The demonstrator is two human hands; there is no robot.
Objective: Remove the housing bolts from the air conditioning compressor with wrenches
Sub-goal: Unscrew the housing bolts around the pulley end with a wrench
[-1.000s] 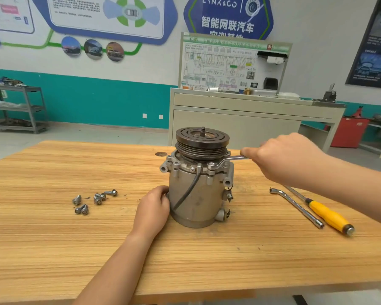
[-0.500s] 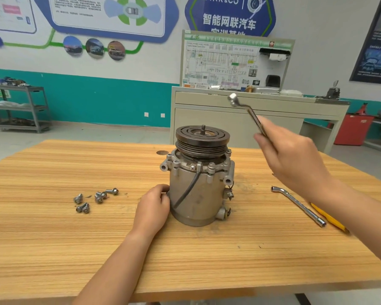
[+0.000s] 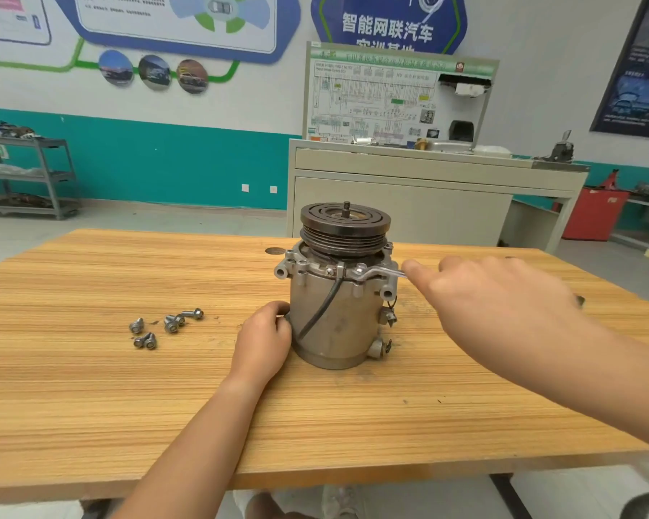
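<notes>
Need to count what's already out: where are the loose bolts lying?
In the head view, the loose bolts lie clustered on the wooden table, left of the compressor and of the left hand holding its side.

One camera was worn on the head and pointed forward and down, close to the tabletop (image 3: 90, 387), with the compressor (image 3: 353, 324) seen in the middle.
</notes>
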